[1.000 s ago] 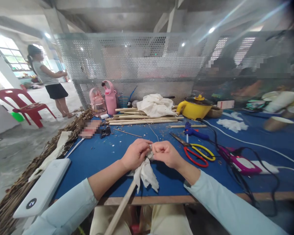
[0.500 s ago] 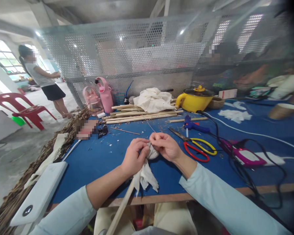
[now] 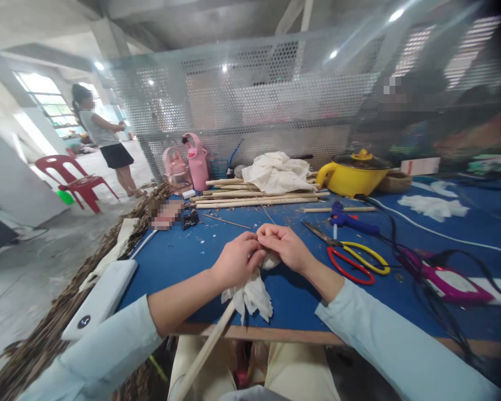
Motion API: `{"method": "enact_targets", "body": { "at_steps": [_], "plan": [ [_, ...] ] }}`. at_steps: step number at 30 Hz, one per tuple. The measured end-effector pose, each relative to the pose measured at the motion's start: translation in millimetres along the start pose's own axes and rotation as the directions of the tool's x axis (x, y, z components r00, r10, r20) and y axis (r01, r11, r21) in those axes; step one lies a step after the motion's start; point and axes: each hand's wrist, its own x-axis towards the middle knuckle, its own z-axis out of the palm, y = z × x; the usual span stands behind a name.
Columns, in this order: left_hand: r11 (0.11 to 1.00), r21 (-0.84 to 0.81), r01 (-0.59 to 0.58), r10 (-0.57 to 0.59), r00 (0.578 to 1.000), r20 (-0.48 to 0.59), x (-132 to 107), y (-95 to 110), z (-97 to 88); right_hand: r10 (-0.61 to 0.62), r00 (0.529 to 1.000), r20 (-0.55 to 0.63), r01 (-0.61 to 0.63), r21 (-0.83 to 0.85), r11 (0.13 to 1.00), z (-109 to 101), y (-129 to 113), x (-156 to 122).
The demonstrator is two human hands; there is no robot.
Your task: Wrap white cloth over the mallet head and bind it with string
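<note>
A strip of white cloth (image 3: 254,299) is gathered round the upper end of a pale wooden stick (image 3: 206,353), which slants down over the table edge to my lap. My left hand (image 3: 237,260) is closed on the cloth bundle, its thumb bent over the top. Fingers pinched together, my right hand (image 3: 284,246) meets the left fingertips above the bundle; what sits in the pinch is too small to make out. A thin wire-like strand (image 3: 268,214) runs up from behind the right fingers. Right of my hands lie open scissors (image 3: 348,253) with red and yellow handles.
Several wooden sticks (image 3: 259,201) lie across the back under a crumpled white cloth (image 3: 275,171). A yellow pot (image 3: 354,175), a blue glue gun (image 3: 353,220) and cables are at right. A white power bank (image 3: 104,295) and dried plant material (image 3: 62,328) line the left. A person stands beyond.
The view has turned a little to the left, so the scene shifts rightward. Both hands stay at the bundle, the right one slightly lower over it.
</note>
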Motion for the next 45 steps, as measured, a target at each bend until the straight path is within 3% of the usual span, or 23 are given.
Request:
{"method": "enact_targets", "body": {
  "at_steps": [4, 7, 10, 12, 13, 18, 23, 26, 29, 31, 36, 41, 43, 45],
  "plan": [
    [0.996, 0.082, 0.042, -0.053, 0.988, 0.145, 1, 10, -16.6, -0.022, 1.0, -0.003, 0.022, -0.082, 0.996, 3, -1, 3],
    [0.978, 0.112, 0.174, -0.188, 0.975, 0.121, -4, 23, -22.1, -0.053, 0.998, 0.039, 0.059, -0.199, 0.978, 5, -2, 4],
    [0.892, 0.097, 0.442, -0.448, 0.893, 0.046, -7, 31, -20.4, -0.074, 0.99, 0.12, 0.104, -0.262, 0.96, 3, -3, 3],
    [0.844, 0.07, 0.531, -0.534, 0.845, 0.025, -7, 32, -18.2, -0.086, 0.984, 0.157, 0.128, -0.278, 0.952, 2, -4, 3],
    [0.848, 0.056, 0.527, -0.529, 0.848, 0.021, -7, 31, -17.2, -0.095, 0.984, 0.152, 0.138, -0.303, 0.943, 1, -4, 3],
    [0.95, -0.065, 0.306, -0.305, 0.952, 0.031, -6, 19, -13.8, -0.133, 0.989, -0.057, 0.093, -0.455, 0.886, 2, -2, 2],
    [0.905, -0.312, 0.289, -0.292, 0.956, 0.037, -1, 4, -3.4, 0.029, 0.996, -0.084, -0.041, -0.147, 0.988, 0, 0, 2],
    [0.88, -0.394, 0.265, -0.266, 0.963, 0.055, 2, -3, 1.9, 0.148, 0.988, -0.052, -0.146, 0.043, 0.988, -2, -3, 3],
    [0.824, -0.501, 0.263, -0.239, 0.964, 0.114, 5, -6, 1.2, 0.194, 0.981, -0.027, -0.194, 0.028, 0.981, -4, -8, 5],
    [0.836, -0.48, 0.266, -0.214, 0.963, 0.161, 8, -6, -2.4, 0.217, 0.976, -0.018, -0.218, -0.021, 0.976, -4, -10, 6],
    [0.962, -0.129, 0.242, -0.229, 0.967, 0.112, 13, -2, -7.6, 0.192, 0.981, 0.003, -0.19, -0.114, 0.975, -4, -14, 5],
    [0.954, -0.211, 0.211, -0.199, 0.977, 0.077, 7, -9, 2.2, -0.016, 1.0, -0.005, 0.011, -0.492, 0.87, -4, -21, -2],
    [0.947, -0.255, 0.198, -0.179, 0.979, 0.093, 8, -13, 3.3, -0.009, 1.0, 0.002, 0.009, -0.505, 0.863, -4, -20, -3],
    [0.952, -0.26, 0.159, -0.125, 0.982, 0.144, 13, -15, 0.0, 0.054, 0.999, 0.003, -0.048, -0.404, 0.913, -5, -16, -4]
  ]
}}
